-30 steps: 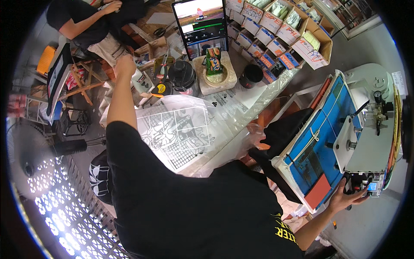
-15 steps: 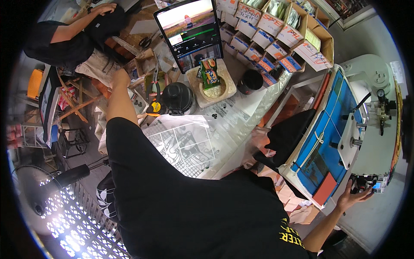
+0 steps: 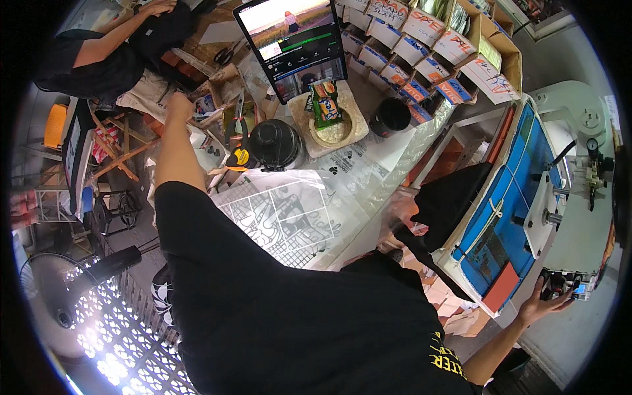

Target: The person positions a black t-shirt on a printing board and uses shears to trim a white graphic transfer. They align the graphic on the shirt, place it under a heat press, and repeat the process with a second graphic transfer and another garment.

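My left arm reaches across to the far left. My left hand [image 3: 178, 107] is over the cluttered work surface, beside an open wooden box [image 3: 227, 81]; its fingers are too small and hidden to read. At the lower right, my right hand [image 3: 545, 304] is at the control panel [image 3: 565, 283] of a pale green machine [image 3: 579, 217], thumb and fingers apart against its dark knobs. Between my arms lie transparent sheets with printed drawings [image 3: 280, 217]. Pliers with red and black handles [image 3: 241, 125] and a black-lidded jar [image 3: 273, 143] stand near my left forearm.
A tablet [image 3: 296, 49] leans behind a stone mortar [image 3: 339, 135] holding a green packet [image 3: 326, 105]. A black cup [image 3: 391, 117] stands beside it. Labelled cardboard bins [image 3: 428, 39] fill the back right. A blue machine bed [image 3: 497, 217] is at right, a fan [image 3: 56, 289] lower left. Another person's arm [image 3: 115, 45] is upper left.
The view has shifted slightly, so most things sit a little farther right. My left hand has moved a little farther out and left. My right hand stays at the control panel.
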{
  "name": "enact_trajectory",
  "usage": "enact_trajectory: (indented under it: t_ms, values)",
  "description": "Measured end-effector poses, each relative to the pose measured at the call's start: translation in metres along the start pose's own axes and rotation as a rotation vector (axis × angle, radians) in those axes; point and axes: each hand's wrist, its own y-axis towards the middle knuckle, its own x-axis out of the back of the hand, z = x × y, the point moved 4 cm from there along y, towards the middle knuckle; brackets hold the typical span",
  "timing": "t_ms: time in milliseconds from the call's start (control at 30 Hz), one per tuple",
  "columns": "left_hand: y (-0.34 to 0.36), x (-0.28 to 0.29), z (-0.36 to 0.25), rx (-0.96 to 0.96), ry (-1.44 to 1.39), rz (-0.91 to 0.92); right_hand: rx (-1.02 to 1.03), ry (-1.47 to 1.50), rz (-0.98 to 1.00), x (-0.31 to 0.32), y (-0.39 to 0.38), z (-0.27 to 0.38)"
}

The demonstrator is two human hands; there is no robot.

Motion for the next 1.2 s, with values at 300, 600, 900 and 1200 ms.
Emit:
enact_trajectory:
  t_ms: [300, 600, 900, 1200]
  values:
    - [-0.012, 0.038, 0.003, -0.06, -0.158, -0.017, 0.02, -0.052, -0.009, 0.003, 0.0, 0.001]
    - [-0.035, 0.068, 0.013, -0.001, -0.322, -0.221, 0.032, -0.001, -0.023, 0.007, -0.001, 0.009]
    - [-0.069, 0.123, 0.032, -0.086, -0.646, -0.565, 0.042, -0.05, -0.028, 0.002, -0.001, 0.008]
    - [-0.365, 0.226, -0.124, -0.7, -1.67, -0.856, 0.018, -0.061, -0.045, 0.01, -0.001, 0.024]
